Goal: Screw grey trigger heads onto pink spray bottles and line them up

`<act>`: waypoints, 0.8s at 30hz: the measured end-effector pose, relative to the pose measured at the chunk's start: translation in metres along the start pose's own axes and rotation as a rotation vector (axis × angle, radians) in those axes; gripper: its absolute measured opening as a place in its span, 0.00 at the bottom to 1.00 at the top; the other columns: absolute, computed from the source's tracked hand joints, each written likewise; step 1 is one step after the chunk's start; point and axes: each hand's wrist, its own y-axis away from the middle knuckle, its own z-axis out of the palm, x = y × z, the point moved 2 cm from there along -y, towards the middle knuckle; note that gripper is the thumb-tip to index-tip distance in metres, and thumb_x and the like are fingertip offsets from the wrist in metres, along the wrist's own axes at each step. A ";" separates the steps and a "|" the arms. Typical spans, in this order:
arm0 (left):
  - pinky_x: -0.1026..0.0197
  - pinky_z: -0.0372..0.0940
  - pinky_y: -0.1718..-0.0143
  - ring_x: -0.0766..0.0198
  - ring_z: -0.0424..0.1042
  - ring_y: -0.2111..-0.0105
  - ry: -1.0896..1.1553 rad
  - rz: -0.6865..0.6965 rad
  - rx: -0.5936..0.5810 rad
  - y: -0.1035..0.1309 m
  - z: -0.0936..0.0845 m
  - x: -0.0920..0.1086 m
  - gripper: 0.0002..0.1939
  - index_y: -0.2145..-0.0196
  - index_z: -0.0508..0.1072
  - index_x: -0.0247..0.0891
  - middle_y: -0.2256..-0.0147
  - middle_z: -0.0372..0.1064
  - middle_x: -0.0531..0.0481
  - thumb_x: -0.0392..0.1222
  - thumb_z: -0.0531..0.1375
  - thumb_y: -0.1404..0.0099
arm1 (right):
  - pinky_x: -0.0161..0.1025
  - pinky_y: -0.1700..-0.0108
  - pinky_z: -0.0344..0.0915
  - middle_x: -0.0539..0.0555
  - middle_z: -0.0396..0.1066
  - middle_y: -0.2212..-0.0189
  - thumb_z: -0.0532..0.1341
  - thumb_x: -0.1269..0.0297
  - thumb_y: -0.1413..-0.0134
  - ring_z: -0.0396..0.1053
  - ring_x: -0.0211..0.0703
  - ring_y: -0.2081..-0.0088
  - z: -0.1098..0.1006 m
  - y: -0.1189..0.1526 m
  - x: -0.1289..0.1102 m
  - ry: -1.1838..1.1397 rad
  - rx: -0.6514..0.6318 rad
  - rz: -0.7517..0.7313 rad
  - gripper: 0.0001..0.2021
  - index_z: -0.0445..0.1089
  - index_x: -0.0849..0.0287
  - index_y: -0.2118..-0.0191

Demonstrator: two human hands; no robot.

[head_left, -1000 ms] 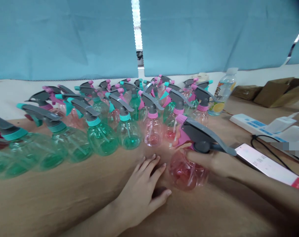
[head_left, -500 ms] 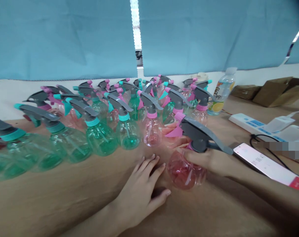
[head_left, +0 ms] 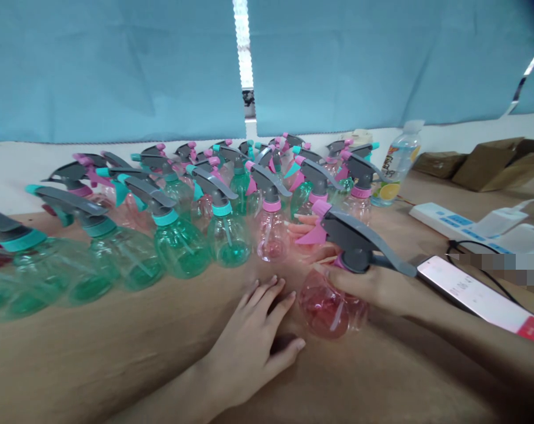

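A pink spray bottle (head_left: pixel 326 303) with a grey and pink trigger head stands at the right of centre. My right hand (head_left: pixel 359 282) is wrapped round its neck, fingers partly hidden behind the trigger head. Flat on the wooden table (head_left: pixel 129 353), my left hand (head_left: pixel 258 330) lies with its fingers apart, left of that bottle and holding nothing. Just beyond my hands stand a clear pink spray bottle (head_left: pixel 272 235) and a green-tinted spray bottle (head_left: pixel 229 241). A greener one (head_left: pixel 182 247) is further left.
Several more pink and green spray bottles crowd toward the wall. To the right are a drink bottle (head_left: pixel 392 168) with a lemon label, a brown cardboard box (head_left: pixel 498 165), a white power strip (head_left: pixel 443 221) with plugs and a lit phone (head_left: pixel 474 294). A blue curtain (head_left: pixel 116 70) hangs behind.
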 end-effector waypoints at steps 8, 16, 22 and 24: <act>0.42 0.49 0.42 0.48 0.49 0.39 -0.013 0.004 -0.015 0.000 0.002 -0.001 0.29 0.40 0.59 0.35 0.38 0.50 0.40 0.54 0.53 0.32 | 0.41 0.69 0.66 0.50 0.65 0.78 0.55 0.60 0.54 0.68 0.44 0.71 -0.001 -0.001 -0.004 0.023 -0.020 0.023 0.06 0.66 0.55 0.71; 0.42 0.49 0.42 0.48 0.50 0.39 -0.027 0.001 -0.022 -0.001 0.002 -0.002 0.28 0.40 0.59 0.35 0.38 0.50 0.39 0.53 0.54 0.32 | 0.41 0.69 0.66 0.52 0.70 0.77 0.54 0.57 0.56 0.70 0.45 0.72 -0.003 -0.001 -0.009 0.081 -0.040 0.087 0.08 0.62 0.54 0.76; 0.42 0.49 0.42 0.48 0.50 0.39 -0.025 0.002 -0.013 -0.001 0.002 -0.001 0.28 0.40 0.59 0.35 0.38 0.50 0.39 0.53 0.54 0.32 | 0.40 0.68 0.67 0.51 0.69 0.76 0.55 0.59 0.55 0.70 0.44 0.71 -0.002 -0.001 -0.005 0.031 -0.026 0.051 0.07 0.62 0.55 0.75; 0.42 0.49 0.42 0.48 0.50 0.39 -0.021 0.009 -0.008 -0.001 0.002 -0.001 0.28 0.40 0.59 0.35 0.38 0.50 0.39 0.53 0.54 0.32 | 0.40 0.69 0.66 0.52 0.69 0.76 0.55 0.59 0.54 0.69 0.43 0.72 -0.002 -0.001 -0.006 0.022 -0.040 0.051 0.07 0.63 0.55 0.75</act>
